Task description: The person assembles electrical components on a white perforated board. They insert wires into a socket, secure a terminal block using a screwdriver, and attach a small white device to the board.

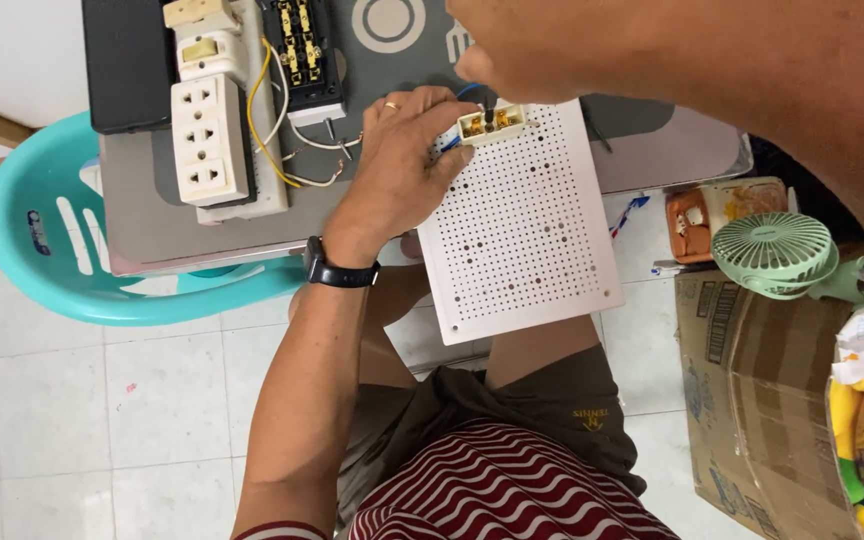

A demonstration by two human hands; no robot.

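Terminal block (491,122) on perforated board (522,230), right hand (522,50) hiding tool

White perforated board (522,235), propped across the knees and a grey panel (152,215). A small cream terminal block (492,122) is steadied at its top edge by the left hand (402,165); a tool tip is pressed into the block by the right hand (542,50). White socket strip (210,140), loose wires (302,150), turquoise plastic chair (42,250), green fan (774,252), cardboard box (752,390).

open perforated board (527,235) below both hands; socket strip (210,140) and loose wires (297,150) crowding the left
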